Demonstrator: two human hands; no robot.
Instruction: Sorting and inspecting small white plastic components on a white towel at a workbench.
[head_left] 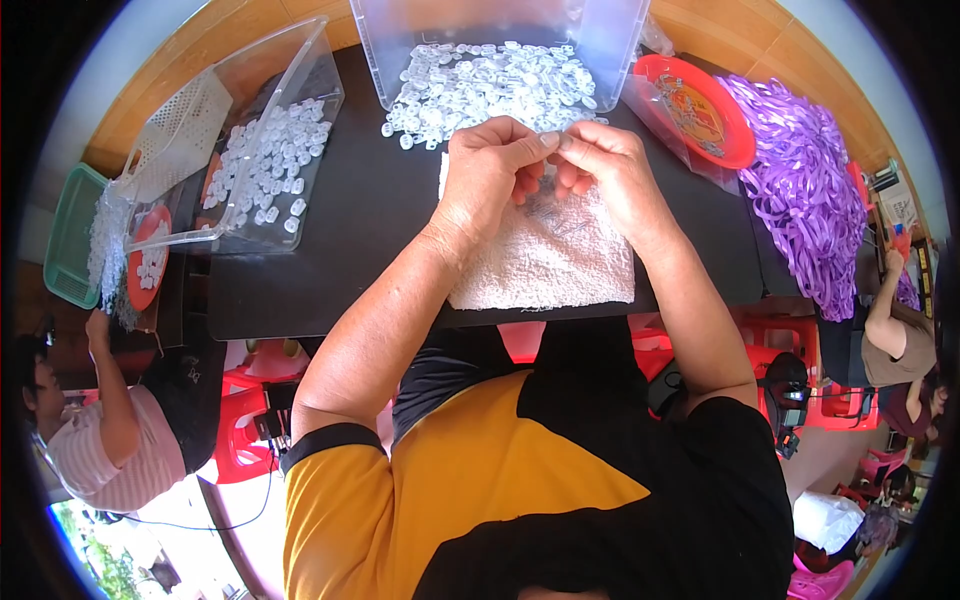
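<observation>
My left hand (487, 170) and my right hand (618, 172) meet thumb to thumb over a pale towel (545, 265) on the black table. The fingers of both hands are closed in a pinch with the other fingertips curled below. Whatever they hold between them is too small or hidden to make out. Just beyond my hands, a heap of small clear-white plastic pieces (490, 85) spills from a tipped clear bin (375, 40). Thin wisps like fine threads show faintly on the towel below my fingers.
On the left stands another clear bin (312, 75) with similar white pieces (265, 165). To the right are a red dish (738, 120) with small metal parts and a heap of purple ribbon straps (800, 190). Another person (120, 420) sits at the left, more people at the far right.
</observation>
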